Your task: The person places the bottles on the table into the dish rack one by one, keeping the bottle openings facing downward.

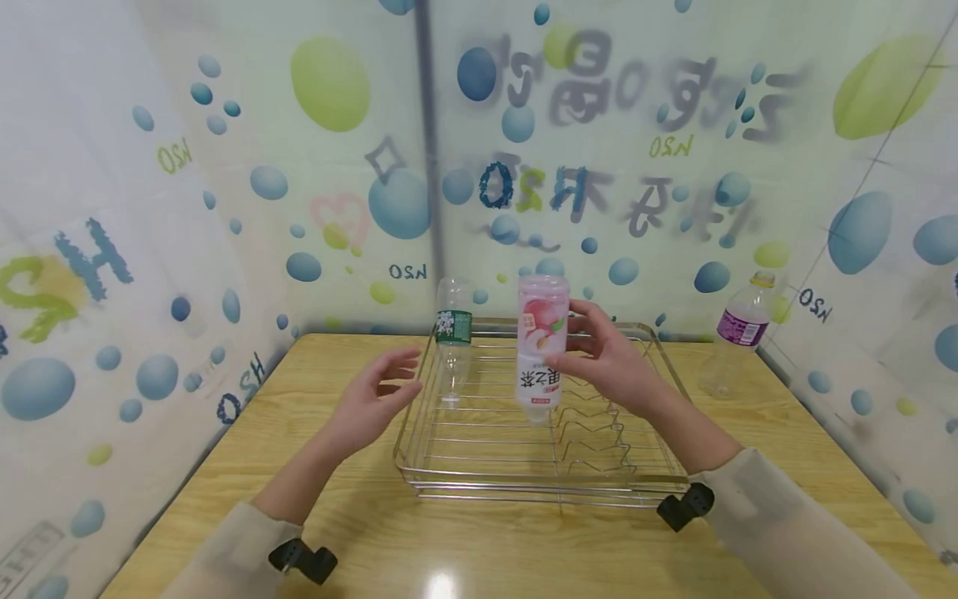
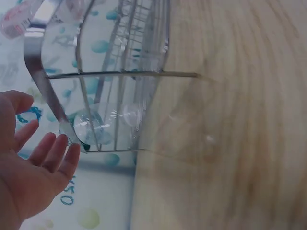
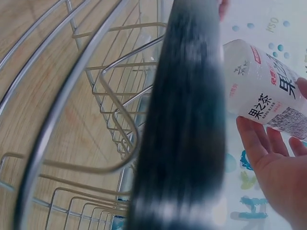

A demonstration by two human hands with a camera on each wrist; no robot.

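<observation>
Right hand grips a pink peach-drink bottle, neck down, over a wire rack; left hand is relaxed, fingers loosely bent, near the rack's left rim. Toward the rack's back left, a green-labelled clear bottle points neck down. Farther right, a purple-labelled bottle stands upright on the wooden tabletop, before a spotted backdrop

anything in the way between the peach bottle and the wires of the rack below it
Nothing visible blocks the peach bottle, which the right hand holds neck-down over the rack. The green-labelled bottle is off to its left, and the zigzag wires sit to its right.
</observation>
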